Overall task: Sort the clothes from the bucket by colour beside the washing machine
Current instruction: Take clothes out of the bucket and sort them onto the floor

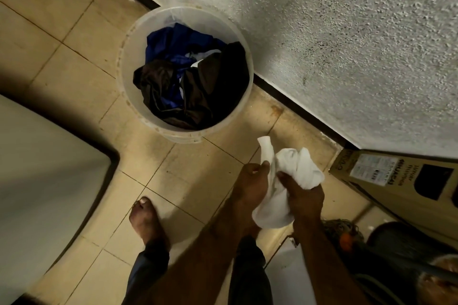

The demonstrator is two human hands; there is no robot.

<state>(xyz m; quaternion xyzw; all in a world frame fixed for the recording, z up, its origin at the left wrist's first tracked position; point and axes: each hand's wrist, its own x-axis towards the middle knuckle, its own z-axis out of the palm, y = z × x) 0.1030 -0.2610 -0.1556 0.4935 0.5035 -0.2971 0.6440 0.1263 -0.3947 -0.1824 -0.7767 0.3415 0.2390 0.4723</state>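
A clear plastic bucket [128, 57] stands on the tiled floor against the wall. Inside lie crumpled dark brown or black clothes [198, 96], blue clothes [168, 42] and a bit of white fabric [205, 54]. Below and to the right of the bucket, both hands hold one white garment [295, 166]. My left hand [250, 181] pinches a strip of it between thumb and fingers. My right hand [304, 198] grips the bunched middle, and more white cloth hangs under it.
The white washing machine [42, 181] fills the left side. A cardboard box [396, 176] leans by the wall at the right. Dark items, one with an orange part [347, 240], lie at the lower right. My bare foot [146, 220] is on the tiles.
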